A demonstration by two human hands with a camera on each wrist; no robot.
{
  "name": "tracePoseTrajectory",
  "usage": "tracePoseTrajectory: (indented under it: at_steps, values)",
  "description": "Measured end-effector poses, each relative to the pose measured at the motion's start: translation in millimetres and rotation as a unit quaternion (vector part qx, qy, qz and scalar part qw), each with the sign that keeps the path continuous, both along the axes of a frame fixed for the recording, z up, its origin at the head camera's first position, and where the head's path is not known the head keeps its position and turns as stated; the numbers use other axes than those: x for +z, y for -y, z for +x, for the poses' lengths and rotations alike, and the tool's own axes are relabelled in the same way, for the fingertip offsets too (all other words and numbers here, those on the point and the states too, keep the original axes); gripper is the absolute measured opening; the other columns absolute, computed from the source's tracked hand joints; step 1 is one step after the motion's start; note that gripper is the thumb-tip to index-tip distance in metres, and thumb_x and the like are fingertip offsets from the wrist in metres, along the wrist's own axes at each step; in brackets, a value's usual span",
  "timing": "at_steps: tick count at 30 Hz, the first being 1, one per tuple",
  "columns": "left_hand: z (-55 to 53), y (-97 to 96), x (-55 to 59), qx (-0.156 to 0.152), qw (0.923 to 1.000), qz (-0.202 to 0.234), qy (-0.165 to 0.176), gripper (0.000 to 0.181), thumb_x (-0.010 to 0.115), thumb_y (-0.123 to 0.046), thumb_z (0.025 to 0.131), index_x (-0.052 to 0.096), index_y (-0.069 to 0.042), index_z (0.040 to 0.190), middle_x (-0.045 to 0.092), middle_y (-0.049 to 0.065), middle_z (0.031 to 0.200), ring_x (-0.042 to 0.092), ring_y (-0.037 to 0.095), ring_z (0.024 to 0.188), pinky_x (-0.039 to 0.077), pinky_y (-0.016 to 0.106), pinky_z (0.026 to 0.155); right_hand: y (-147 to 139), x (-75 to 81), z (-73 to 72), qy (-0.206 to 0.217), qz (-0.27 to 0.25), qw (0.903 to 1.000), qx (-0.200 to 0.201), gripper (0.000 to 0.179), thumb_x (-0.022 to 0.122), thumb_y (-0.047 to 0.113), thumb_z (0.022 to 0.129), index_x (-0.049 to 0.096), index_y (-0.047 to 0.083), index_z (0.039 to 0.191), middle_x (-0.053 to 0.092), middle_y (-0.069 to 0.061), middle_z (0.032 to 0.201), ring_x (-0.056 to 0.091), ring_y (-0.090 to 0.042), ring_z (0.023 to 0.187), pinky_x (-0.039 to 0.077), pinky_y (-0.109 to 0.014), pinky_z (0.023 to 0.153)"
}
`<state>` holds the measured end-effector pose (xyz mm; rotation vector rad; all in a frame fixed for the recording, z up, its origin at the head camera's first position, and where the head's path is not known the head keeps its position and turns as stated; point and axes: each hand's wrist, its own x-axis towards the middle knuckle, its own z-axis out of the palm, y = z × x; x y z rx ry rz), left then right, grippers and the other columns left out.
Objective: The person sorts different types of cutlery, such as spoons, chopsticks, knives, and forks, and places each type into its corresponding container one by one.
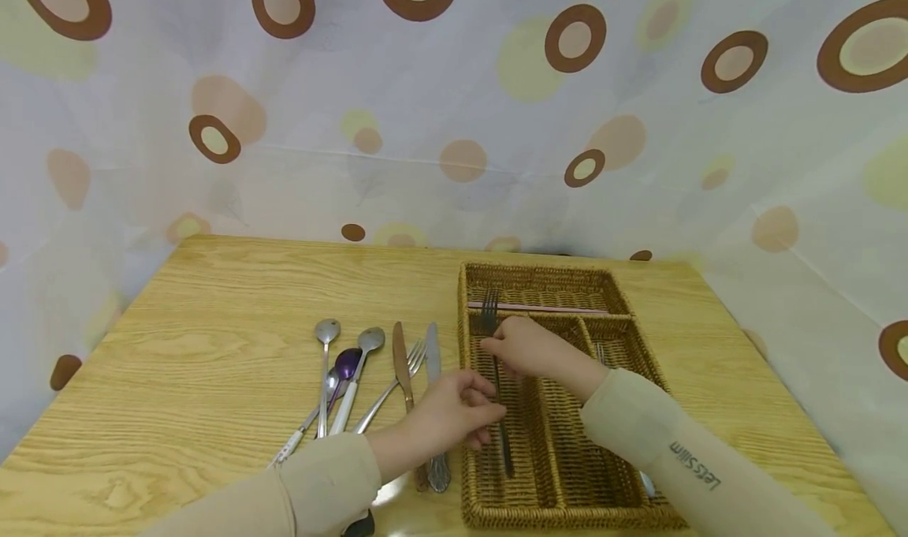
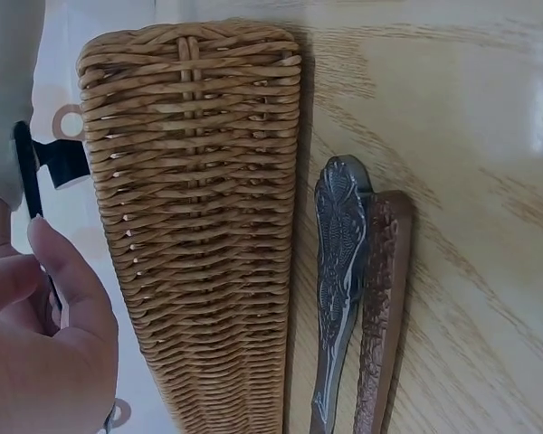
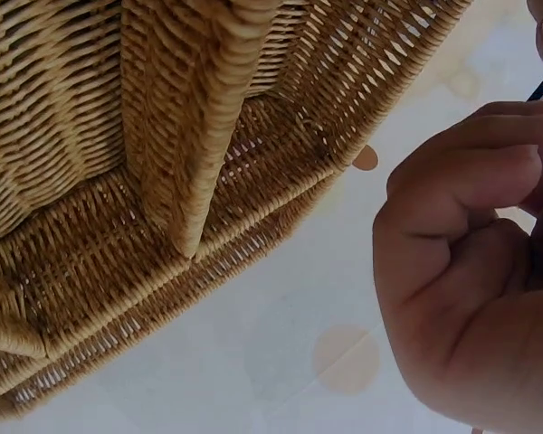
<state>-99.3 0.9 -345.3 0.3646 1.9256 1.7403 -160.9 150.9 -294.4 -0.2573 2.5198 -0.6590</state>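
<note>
A dark fork [image 1: 505, 450] slants over the left long compartment of a wicker cutlery tray [image 1: 567, 516], tines toward the back. My right hand [image 1: 532, 348] pinches it just below the tines. Lower down, my left hand [image 1: 454, 411] has thumb and fingers around the handle; in the left wrist view, the dark handle passes between the fingertips of the left hand [image 2: 45, 334]. The curled right hand [image 3: 480, 244] fills the right side of the right wrist view, with only a bit of dark metal showing beyond it.
Pinkish chopsticks [image 1: 553, 309] lie in the back compartment, and fork tines [image 1: 600, 353] show in the right one. Left of the tray lie a silver knife [image 1: 433, 356], a copper-coloured knife [image 1: 401, 359], a silver fork [image 1: 383, 399], a purple spoon [image 1: 347, 363] and several other spoons.
</note>
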Motion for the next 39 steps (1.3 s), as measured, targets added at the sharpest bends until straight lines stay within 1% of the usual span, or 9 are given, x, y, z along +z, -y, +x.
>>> tracePoseTrajectory:
  at_steps: [4, 9, 15, 20, 27, 33, 35, 37, 39]
  values:
    - [1.6, 5.5, -1.8, -0.008, 0.9999, -0.014, 0.007, 0.028, 0.056, -0.013, 0.091, 0.054, 0.006, 0.111, 0.063, 0.013, 0.084, 0.056, 0.008, 0.059, 0.053, 0.024, 0.057, -7, 4.0, 0.8, -0.008, 0.014, 0.9999, -0.002, 0.047, 0.043, 0.021, 0.099, 0.044, 0.013, 0.053, 0.038, 0.004, 0.041, 0.031, -0.008, 0.037, 0.037, -0.022, 0.047]
    - [3.3, 22.5, -7.7, 0.002, 0.9993, -0.037, 0.003, 0.026, 0.055, -0.013, 0.091, 0.054, 0.006, 0.108, 0.062, 0.01, 0.079, 0.055, 0.008, 0.059, 0.05, 0.022, 0.056, -29, 6.8, -0.7, -0.023, 0.025, 0.9994, 0.004, 0.047, 0.042, 0.021, 0.099, 0.043, 0.015, 0.052, 0.035, 0.005, 0.041, 0.028, -0.008, 0.038, 0.036, -0.023, 0.049]
    - [4.2, 46.3, -20.1, 0.03, 0.997, -0.07, 0.01, 0.022, 0.054, -0.01, 0.091, 0.055, 0.007, 0.105, 0.063, 0.011, 0.08, 0.055, 0.008, 0.058, 0.051, 0.022, 0.056, -60, 5.9, -0.1, -0.019, 0.045, 0.9988, 0.002, 0.046, 0.041, 0.02, 0.099, 0.042, 0.015, 0.053, 0.033, 0.006, 0.041, 0.027, -0.007, 0.038, 0.037, -0.025, 0.05]
    - [6.1, 61.1, -25.1, 0.062, 0.9924, -0.105, 0.018, 0.019, 0.054, -0.006, 0.088, 0.055, 0.007, 0.102, 0.062, 0.01, 0.076, 0.055, 0.01, 0.058, 0.052, 0.025, 0.056, -87, 1.0, 2.8, -0.015, 0.065, 0.9977, -0.009, 0.046, 0.041, 0.019, 0.099, 0.04, 0.017, 0.053, 0.033, 0.007, 0.041, 0.028, -0.007, 0.038, 0.038, -0.025, 0.051]
    - [8.0, 63.1, -30.0, 0.063, 0.9851, -0.156, 0.035, 0.029, 0.057, -0.009, 0.085, 0.051, 0.008, 0.108, 0.06, 0.007, 0.068, 0.052, 0.01, 0.05, 0.047, 0.021, 0.049, -124, -8.9, 5.5, -0.016, 0.103, 0.9944, -0.018, 0.046, 0.04, 0.016, 0.099, 0.039, 0.017, 0.053, 0.03, 0.008, 0.041, 0.026, -0.005, 0.038, 0.04, -0.025, 0.053]
    - [9.9, 61.7, -31.4, 0.057, 0.9807, -0.185, 0.029, 0.035, 0.057, -0.012, 0.085, 0.048, 0.009, 0.112, 0.059, 0.007, 0.063, 0.049, 0.01, 0.046, 0.046, 0.022, 0.046, -135, -13.2, 6.3, -0.026, 0.151, 0.9882, 0.004, 0.043, 0.042, 0.016, 0.098, 0.053, 0.008, 0.057, 0.039, 0.005, 0.043, 0.034, -0.007, 0.038, 0.046, -0.031, 0.062]
    - [10.4, 63.0, -31.2, 0.036, 0.9801, -0.195, 0.007, 0.022, 0.057, -0.012, 0.085, 0.054, 0.006, 0.099, 0.055, 0.003, 0.056, 0.047, 0.009, 0.044, 0.043, 0.021, 0.046, -137, -16.7, 7.6, -0.02, 0.169, 0.9854, 0.012, 0.043, 0.042, 0.016, 0.098, 0.056, 0.007, 0.058, 0.042, 0.004, 0.043, 0.036, -0.007, 0.038, 0.047, -0.032, 0.061]
    - [11.0, 65.3, -32.3, 0.001, 0.9757, -0.217, -0.03, 0.015, 0.057, -0.013, 0.086, 0.056, -0.001, 0.077, 0.048, -0.003, 0.047, 0.04, 0.006, 0.039, 0.037, 0.019, 0.042, -137, -21.6, 9.0, -0.013, 0.189, 0.9816, 0.021, 0.044, 0.043, 0.016, 0.098, 0.057, 0.007, 0.056, 0.045, 0.003, 0.043, 0.04, -0.008, 0.039, 0.05, -0.034, 0.064]
    - [11.3, 66.7, -34.3, -0.03, 0.9673, -0.241, -0.073, 0.028, 0.056, -0.014, 0.085, 0.051, -0.009, 0.058, 0.041, -0.008, 0.041, 0.033, 0.003, 0.035, 0.03, 0.016, 0.039, -137, -26.5, 10.2, -0.006, 0.209, 0.9776, 0.025, 0.043, 0.044, 0.015, 0.097, 0.058, 0.008, 0.058, 0.051, 0.001, 0.044, 0.045, -0.01, 0.04, 0.052, -0.039, 0.069]
